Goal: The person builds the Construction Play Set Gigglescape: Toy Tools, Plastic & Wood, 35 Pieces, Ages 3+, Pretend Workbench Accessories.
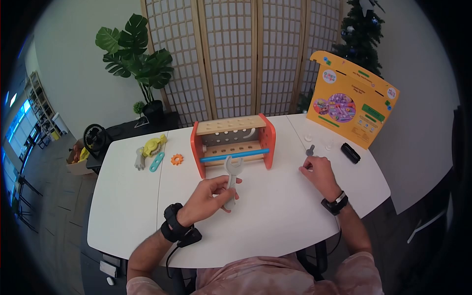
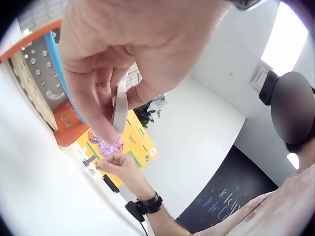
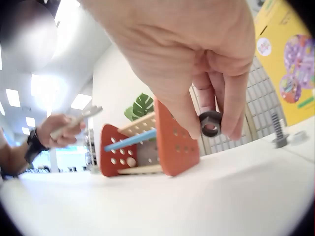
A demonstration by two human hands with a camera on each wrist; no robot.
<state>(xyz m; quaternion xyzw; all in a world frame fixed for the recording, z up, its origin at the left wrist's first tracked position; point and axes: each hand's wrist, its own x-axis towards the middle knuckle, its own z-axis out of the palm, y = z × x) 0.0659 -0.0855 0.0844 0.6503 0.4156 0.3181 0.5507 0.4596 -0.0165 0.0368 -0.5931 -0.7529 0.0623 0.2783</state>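
The left hand [image 1: 207, 200] grips a gray wrench [image 1: 232, 183]; the right hand [image 1: 322, 176] pinches a dark nut [image 3: 207, 120], a bolt [image 1: 310, 150] just beyond it.

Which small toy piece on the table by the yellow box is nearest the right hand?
The grey bolt, standing on its head just beyond the right hand; the whitish pieces sit farther off.
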